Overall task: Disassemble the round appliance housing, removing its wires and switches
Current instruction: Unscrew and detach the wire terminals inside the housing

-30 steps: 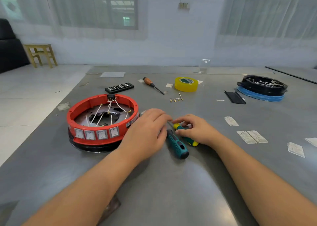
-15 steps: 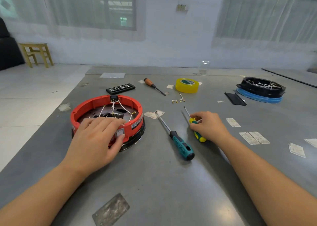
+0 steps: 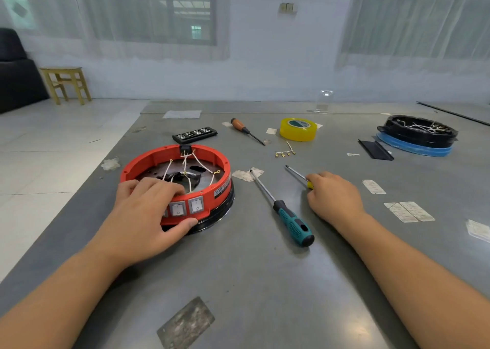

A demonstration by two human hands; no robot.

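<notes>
A grey table (image 3: 252, 282) carries a red round housing (image 3: 212, 160), a teal-handled screwdriver (image 3: 289, 218), an orange-handled screwdriver (image 3: 242, 128), yellow tape (image 3: 298, 129) and a black bit case (image 3: 195, 134). Far right sits a black ring on a blue base (image 3: 417, 139), holding what may be loose wires. Paper labels (image 3: 409, 211) and a small wire piece (image 3: 285, 151) lie scattered between them.

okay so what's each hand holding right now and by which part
The left hand grips the red housing by its near rim, fingers over the top, thumb under the switches. The right hand closes on the yellow-handled screwdriver at its handle.
</notes>
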